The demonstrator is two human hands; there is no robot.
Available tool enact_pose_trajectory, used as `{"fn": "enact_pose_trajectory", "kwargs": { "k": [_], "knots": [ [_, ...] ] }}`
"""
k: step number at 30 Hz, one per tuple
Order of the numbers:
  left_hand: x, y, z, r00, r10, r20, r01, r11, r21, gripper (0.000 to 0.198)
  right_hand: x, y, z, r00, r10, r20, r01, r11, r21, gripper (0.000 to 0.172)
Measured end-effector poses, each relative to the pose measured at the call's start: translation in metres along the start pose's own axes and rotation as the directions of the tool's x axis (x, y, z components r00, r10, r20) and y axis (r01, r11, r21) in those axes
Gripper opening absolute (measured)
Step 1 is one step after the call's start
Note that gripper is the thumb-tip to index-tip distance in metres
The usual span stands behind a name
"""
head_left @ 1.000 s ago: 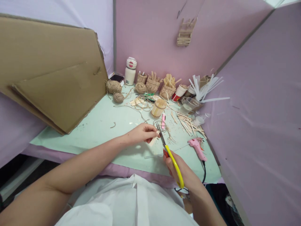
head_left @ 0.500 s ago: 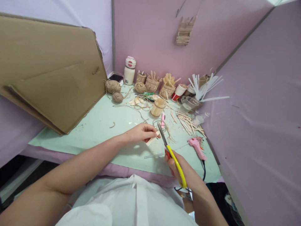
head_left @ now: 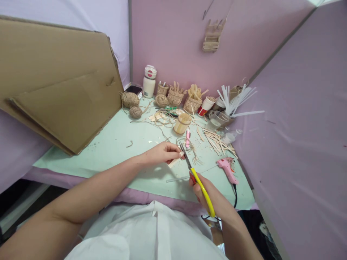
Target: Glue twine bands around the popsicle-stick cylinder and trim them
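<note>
Between the fingertips of my left hand (head_left: 166,152) is a short flat strip of pale wood (head_left: 175,161), tilted above the table. My right hand (head_left: 206,189) is wrapped round the yellow and red handles of a pair of scissors (head_left: 201,187). The scissors' blades point up and left, their tips right beside my left fingertips and the strip's upper end. Whether the blades touch the wood, I cannot tell. Just beyond lie a pink utility knife (head_left: 188,138) and a small round wooden cup (head_left: 182,124) bound with twine.
A pink glue gun (head_left: 228,169) lies at the right, its cord running off the front edge. Loose wooden sticks (head_left: 217,141) are scattered behind it. Twine balls (head_left: 130,99), a white bottle (head_left: 149,81) and stick-filled baskets (head_left: 176,95) line the back. Large cardboard (head_left: 62,83) leans at left.
The scissors in my right hand have shifted slightly left, bringing the blade tips closer to my left fingertips. My left hand and the wooden strip have barely moved.
</note>
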State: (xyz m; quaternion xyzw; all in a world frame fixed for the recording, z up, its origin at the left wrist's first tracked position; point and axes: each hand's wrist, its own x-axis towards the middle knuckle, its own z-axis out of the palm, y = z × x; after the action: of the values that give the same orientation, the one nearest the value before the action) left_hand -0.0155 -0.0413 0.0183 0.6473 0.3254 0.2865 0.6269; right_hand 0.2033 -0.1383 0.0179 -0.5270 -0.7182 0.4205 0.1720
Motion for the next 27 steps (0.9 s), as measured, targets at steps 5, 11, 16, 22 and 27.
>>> {"fn": "enact_pose_trajectory", "kwargs": {
  "k": [5,11,16,22,27],
  "knots": [
    [-0.0001,-0.0002,-0.0002,1.000,-0.006,0.002,0.006,1.000,0.006,0.021,-0.0007,-0.0018,-0.0021,0.999,0.038,0.013,-0.038,0.999,-0.022,0.014],
    [0.0012,-0.0010,-0.0009,1.000,-0.012,0.003,0.012,1.000,0.003,0.020,-0.0022,-0.0009,-0.0013,1.000,0.031,-0.002,-0.031,0.999,-0.015,0.013],
    [-0.0002,0.0021,-0.0005,1.000,-0.018,0.005,0.018,1.000,0.015,0.020,-0.0016,-0.0030,-0.0004,0.999,0.041,0.007,-0.041,0.999,-0.004,0.005],
    [-0.0017,0.0070,0.0007,0.999,-0.048,0.016,0.048,0.999,0.024,0.020,-0.0003,-0.0059,-0.0028,0.994,0.108,0.009,-0.108,0.994,-0.009,0.011],
    [-0.0023,0.0069,-0.0007,0.999,-0.019,0.029,0.019,1.000,0.025,0.026,0.0029,-0.0053,-0.0069,1.000,0.016,-0.022,-0.015,1.000,0.021,0.022]
  ]
}}
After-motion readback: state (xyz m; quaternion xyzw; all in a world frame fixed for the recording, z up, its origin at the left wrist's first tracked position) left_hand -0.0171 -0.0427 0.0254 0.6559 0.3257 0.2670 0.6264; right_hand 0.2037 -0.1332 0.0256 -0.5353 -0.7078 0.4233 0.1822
